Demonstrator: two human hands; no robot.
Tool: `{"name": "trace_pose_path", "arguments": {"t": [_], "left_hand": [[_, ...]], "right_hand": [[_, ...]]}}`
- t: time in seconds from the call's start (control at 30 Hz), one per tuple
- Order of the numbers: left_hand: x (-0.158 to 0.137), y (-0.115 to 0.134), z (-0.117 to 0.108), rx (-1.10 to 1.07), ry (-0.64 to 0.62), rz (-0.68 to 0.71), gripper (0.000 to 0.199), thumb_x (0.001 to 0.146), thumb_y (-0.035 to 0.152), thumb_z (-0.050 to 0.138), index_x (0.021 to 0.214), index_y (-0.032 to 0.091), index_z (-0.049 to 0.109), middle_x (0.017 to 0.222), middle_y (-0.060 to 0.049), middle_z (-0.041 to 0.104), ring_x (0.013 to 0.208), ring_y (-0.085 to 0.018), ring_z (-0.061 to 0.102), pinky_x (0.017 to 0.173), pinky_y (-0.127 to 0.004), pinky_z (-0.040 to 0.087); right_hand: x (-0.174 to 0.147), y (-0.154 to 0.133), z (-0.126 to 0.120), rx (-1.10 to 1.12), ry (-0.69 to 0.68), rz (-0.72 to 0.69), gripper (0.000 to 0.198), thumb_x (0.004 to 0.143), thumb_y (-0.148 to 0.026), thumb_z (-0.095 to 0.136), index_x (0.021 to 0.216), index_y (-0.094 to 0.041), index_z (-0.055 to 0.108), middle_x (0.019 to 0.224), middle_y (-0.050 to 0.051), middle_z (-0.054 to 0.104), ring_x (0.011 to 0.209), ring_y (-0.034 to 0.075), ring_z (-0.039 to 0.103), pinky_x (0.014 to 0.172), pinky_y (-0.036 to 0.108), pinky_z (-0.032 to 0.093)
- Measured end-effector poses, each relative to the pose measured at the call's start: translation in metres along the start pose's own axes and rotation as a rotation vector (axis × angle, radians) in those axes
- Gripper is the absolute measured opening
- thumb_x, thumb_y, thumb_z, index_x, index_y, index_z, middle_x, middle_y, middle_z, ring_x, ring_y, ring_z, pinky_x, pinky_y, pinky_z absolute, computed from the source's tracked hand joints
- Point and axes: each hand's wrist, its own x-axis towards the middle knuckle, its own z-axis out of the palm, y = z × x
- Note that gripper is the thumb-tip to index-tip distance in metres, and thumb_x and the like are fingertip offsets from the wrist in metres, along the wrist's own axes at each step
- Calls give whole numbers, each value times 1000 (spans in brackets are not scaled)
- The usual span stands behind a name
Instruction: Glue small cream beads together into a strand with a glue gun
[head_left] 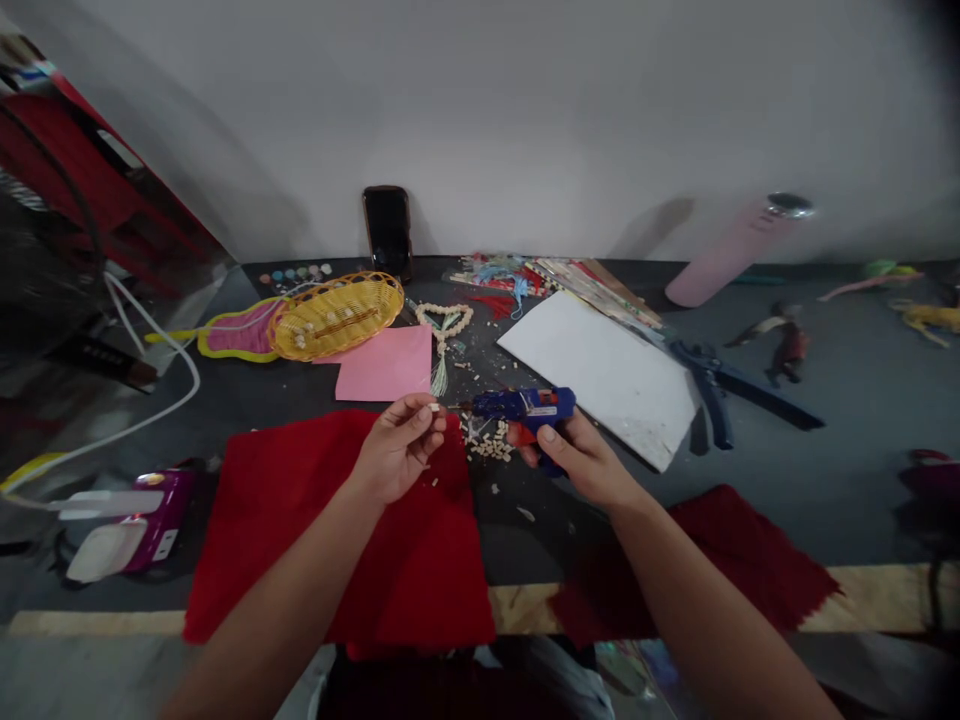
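Observation:
My right hand [577,450] is wrapped around the handle of a blue mini drill with an orange trigger [525,405]. Its thin tip points left, toward my left hand [401,440]. Between the thumb and forefinger of that left hand is a small pale bead-like piece [434,407], very near the tool's tip; whether they touch I cannot tell. Many similar pale pieces [489,440] lie heaped on the dark table below the tool. Under my left hand spreads a red cloth [337,540]. Just beyond lies a heart-shaped beaded ornament with a pale tassel [442,330].
Pink paper [384,365] and a yellow woven basket [337,318] lie at back left, below a propped phone [388,225]. Right of the tool are a white board [607,370], dark blue pliers-like tool [720,390] and pink bottle [739,250]. A purple power strip [161,510] sits left.

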Motion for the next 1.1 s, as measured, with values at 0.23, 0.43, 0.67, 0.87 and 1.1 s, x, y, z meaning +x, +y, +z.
{"name": "trace_pose_path", "arguments": {"t": [0.23, 0.43, 0.67, 0.87, 1.1], "left_hand": [[0, -1, 3, 34, 16, -17, 23, 66, 13, 73, 86, 14, 62, 71, -1, 65, 60, -6, 61, 58, -14, 53], [-1, -2, 4, 48, 31, -8, 20, 64, 14, 74, 79, 13, 62, 69, -1, 66, 57, -6, 61, 56, -13, 52], [-1, -3, 4, 70, 24, 3, 19, 63, 15, 75, 77, 13, 63, 67, 0, 66, 55, -5, 60, 55, -13, 52], [-1, -2, 5, 58, 39, 4, 19, 62, 15, 76, 77, 13, 64, 66, 0, 66, 55, -5, 60, 55, -13, 51], [1, -3, 4, 64, 41, -1, 21, 61, 16, 77, 77, 13, 63, 66, 0, 66, 55, -5, 60, 53, -13, 51]], "right_hand": [[1, 0, 0, -25, -30, 0, 23, 90, -41, 45, 102, -22, 47, 90, 5, 57, 65, 11, 49, 60, 27, 41], [2, 1, 2, -17, -40, 2, 32, 89, -41, 45, 116, -24, 38, 88, 4, 56, 65, 12, 49, 61, 28, 42], [2, 6, 1, 5, -45, 2, 35, 89, -42, 45, 118, -24, 37, 88, 4, 57, 64, 12, 48, 60, 29, 43], [2, 6, 2, 17, -51, -3, 34, 90, -41, 44, 118, -24, 37, 89, 4, 56, 64, 12, 48, 61, 29, 43], [2, 8, 3, 18, -39, 9, 37, 88, -44, 45, 117, -23, 37, 87, 4, 56, 64, 12, 48, 61, 30, 43]]}}
